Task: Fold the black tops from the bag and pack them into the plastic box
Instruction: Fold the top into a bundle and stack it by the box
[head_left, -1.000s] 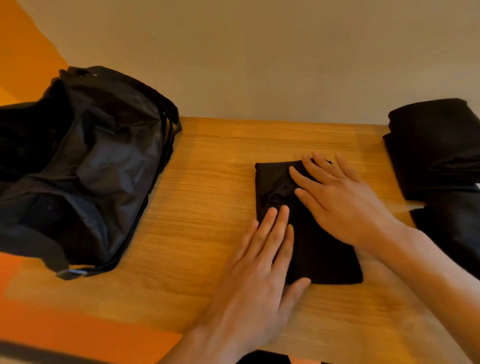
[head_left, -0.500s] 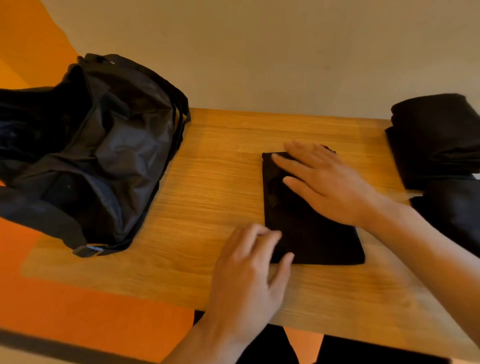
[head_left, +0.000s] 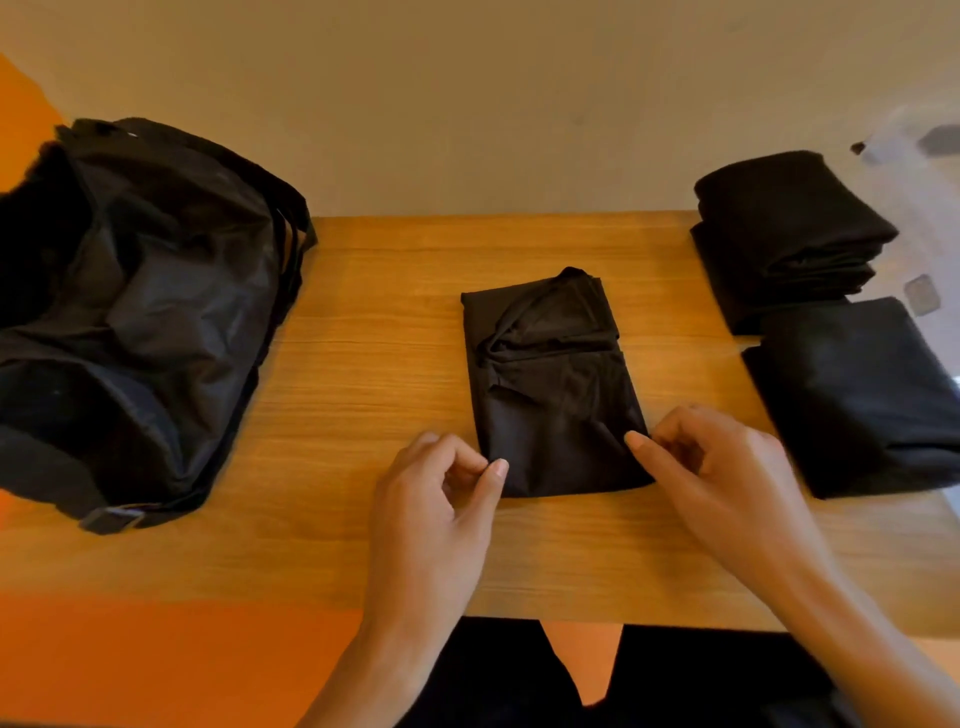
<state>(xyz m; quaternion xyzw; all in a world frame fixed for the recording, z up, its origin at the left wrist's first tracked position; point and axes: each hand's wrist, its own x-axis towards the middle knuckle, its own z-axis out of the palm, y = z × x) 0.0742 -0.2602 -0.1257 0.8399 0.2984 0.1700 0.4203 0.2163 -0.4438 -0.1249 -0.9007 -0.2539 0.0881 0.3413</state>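
Hands sit on the near corners of black top (head_left: 550, 395), which lies folded into a narrow rectangle mid-tabletop (head_left: 363, 519), long axis pointing at the wall.

Left hand (head_left: 431, 499): fingers curled, thumb tip on the near-left corner, looks like a pinch on the edge. Right hand (head_left: 717, 478): same at the near-right edge, thumb on the cloth, fingers curled beside it.

Gripping both corners fits one more fold away from the person, or a lift, since it keeps the near edge square. Far half is bunched around the neckline and may need flattening.

Bag (head_left: 145, 312) slumps at the left edge, apart from the fold zone. Two folded piles (head_left: 784, 239) sit at the right edge, probably staged for plastic box (head_left: 924, 171), which is blurred at the far right corner, contents unreadable.
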